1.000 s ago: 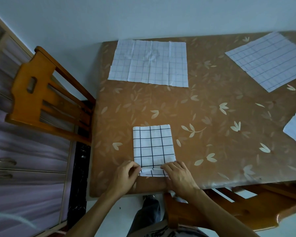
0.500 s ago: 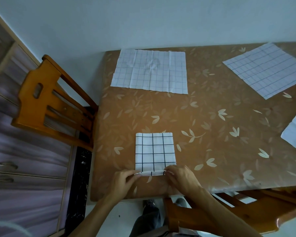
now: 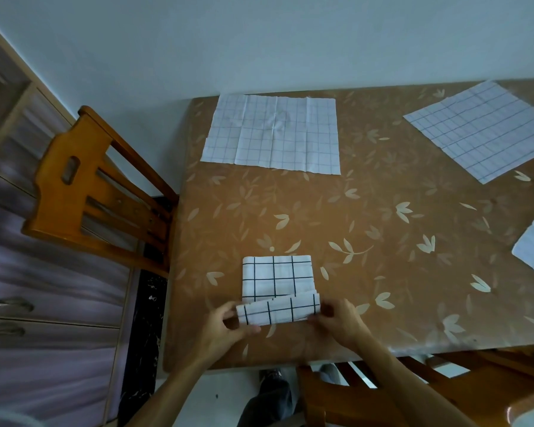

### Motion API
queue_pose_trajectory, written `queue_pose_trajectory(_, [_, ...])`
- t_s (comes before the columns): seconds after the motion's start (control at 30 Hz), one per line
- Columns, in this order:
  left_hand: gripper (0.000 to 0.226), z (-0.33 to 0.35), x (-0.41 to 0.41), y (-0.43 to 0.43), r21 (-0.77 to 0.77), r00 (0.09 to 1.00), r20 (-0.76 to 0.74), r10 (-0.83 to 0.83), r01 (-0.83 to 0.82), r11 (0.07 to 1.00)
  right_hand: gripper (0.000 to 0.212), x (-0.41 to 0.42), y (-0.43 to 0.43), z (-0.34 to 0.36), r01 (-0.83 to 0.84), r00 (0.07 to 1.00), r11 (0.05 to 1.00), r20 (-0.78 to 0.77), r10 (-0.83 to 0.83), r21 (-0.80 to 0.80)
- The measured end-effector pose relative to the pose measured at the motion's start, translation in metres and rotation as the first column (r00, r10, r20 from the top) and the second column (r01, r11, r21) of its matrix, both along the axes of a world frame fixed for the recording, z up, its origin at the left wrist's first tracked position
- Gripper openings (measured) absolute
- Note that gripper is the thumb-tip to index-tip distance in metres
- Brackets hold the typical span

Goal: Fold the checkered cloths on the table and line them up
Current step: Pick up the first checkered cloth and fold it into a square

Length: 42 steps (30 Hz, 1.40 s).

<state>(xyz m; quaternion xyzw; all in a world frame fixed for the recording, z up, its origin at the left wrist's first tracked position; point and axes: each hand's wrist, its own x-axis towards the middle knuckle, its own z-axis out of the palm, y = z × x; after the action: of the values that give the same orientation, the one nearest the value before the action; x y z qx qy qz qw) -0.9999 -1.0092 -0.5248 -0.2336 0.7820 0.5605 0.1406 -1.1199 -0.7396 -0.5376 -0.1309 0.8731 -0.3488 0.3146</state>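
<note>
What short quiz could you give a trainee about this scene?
1. True or false: the left hand and the right hand both pinch the near edge of the bold-checked cloth.
2. The faint-checked cloth at the far left of the table is: A rolled, B spread flat, C stacked.
3. Fill the gap: the table cover shows a ___ pattern.
Key: 1 true; 2 B; 3 leaf.

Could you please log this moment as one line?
folding checked cloth | left hand: pinches near edge | right hand: pinches near edge

Folded cloth (image 3: 276, 277) at table's (image 3: 383, 241) near edge (open cloth (image 3: 272, 134) behind)
</note>
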Motion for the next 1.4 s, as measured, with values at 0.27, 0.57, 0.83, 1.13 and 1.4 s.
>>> queue_pose_trajectory(0.27, [0.017, -0.008, -0.01, -0.006, -0.089, 1.0, -0.017, 0.02, -0.021, 0.996, 0.006, -0.013, -0.005, 0.012, 0.221, 0.975, 0.961, 0.073, -0.211, -0.167])
queue_pose_trajectory(0.57, [0.005, -0.014, -0.023, -0.008, -0.117, 0.996, -0.076, 0.052, -0.061, 0.991, 0.048, -0.021, -0.017, 0.012, 0.213, 0.971, 0.973, 0.128, -0.2, -0.093])
queue_pose_trajectory(0.83, [0.027, -0.02, -0.033, -0.009, -0.109, 0.994, -0.106, 0.026, -0.037, 0.993, 0.041, -0.023, -0.022, 0.001, 0.355, 0.933, 0.934, 0.082, -0.352, -0.037])
queue_pose_trajectory(1.13, [0.017, -0.025, -0.044, -0.009, -0.207, 0.995, -0.064, 0.079, -0.091, 0.974, 0.036, -0.022, -0.028, -0.002, 0.451, 0.892, 0.892, 0.067, -0.448, -0.03])
queue_pose_trajectory(1.4, [0.023, -0.021, -0.059, -0.001, -0.515, 1.0, -0.018, 0.025, -0.03, 0.857, 0.028, -0.014, -0.03, -0.005, 0.429, 0.903, 0.903, -0.031, -0.429, -0.014])
